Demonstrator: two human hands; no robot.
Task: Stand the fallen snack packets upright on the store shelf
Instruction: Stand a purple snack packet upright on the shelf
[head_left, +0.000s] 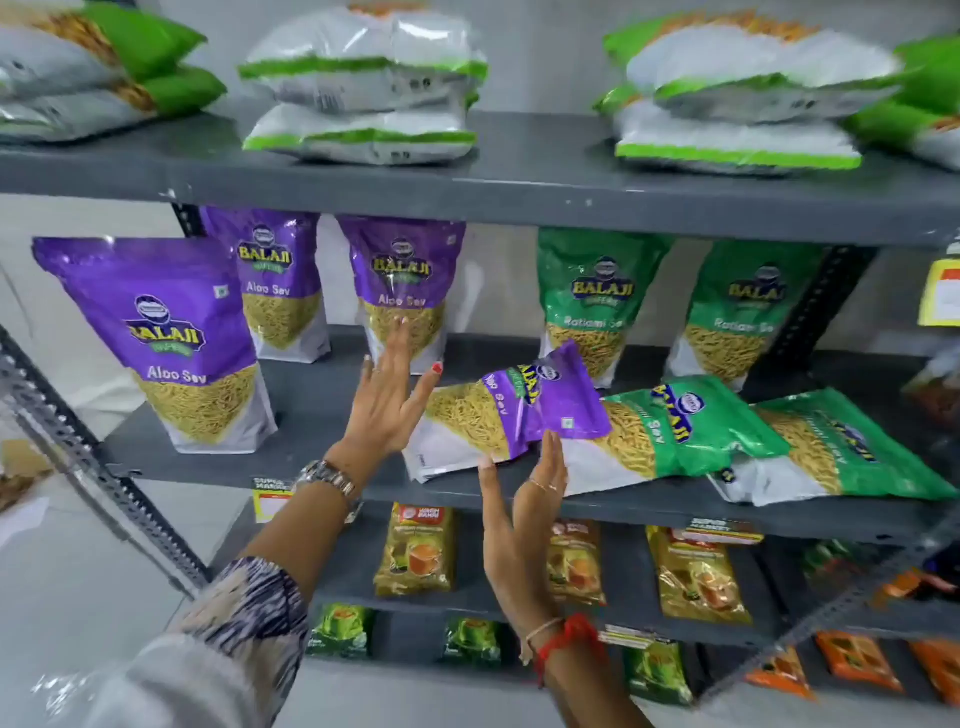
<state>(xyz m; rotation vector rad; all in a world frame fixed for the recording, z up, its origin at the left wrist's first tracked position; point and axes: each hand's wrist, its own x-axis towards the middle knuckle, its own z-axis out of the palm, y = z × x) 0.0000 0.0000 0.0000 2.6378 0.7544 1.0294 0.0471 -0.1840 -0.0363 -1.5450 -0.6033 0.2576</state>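
Observation:
A purple Aloo Sev packet (511, 410) lies fallen on the grey middle shelf (311, 410), partly over a green Ratlami Sev packet (685, 431). A second green packet (841, 447) lies flat to its right. My left hand (389, 395) is spread open against the purple packet's left end. My right hand (524, 514) is open too, fingertips touching the packet's front edge from below. Three purple packets (171, 338) (280, 280) (405, 286) and two green packets (597, 301) (743, 317) stand upright on the same shelf.
The shelf above carries stacks of flat white and green bags (363, 88). Lower shelves hold yellow tea packets (415, 551), green packets (340, 629) and orange boxes (857, 660). A perforated metal upright (93, 467) runs down at the left.

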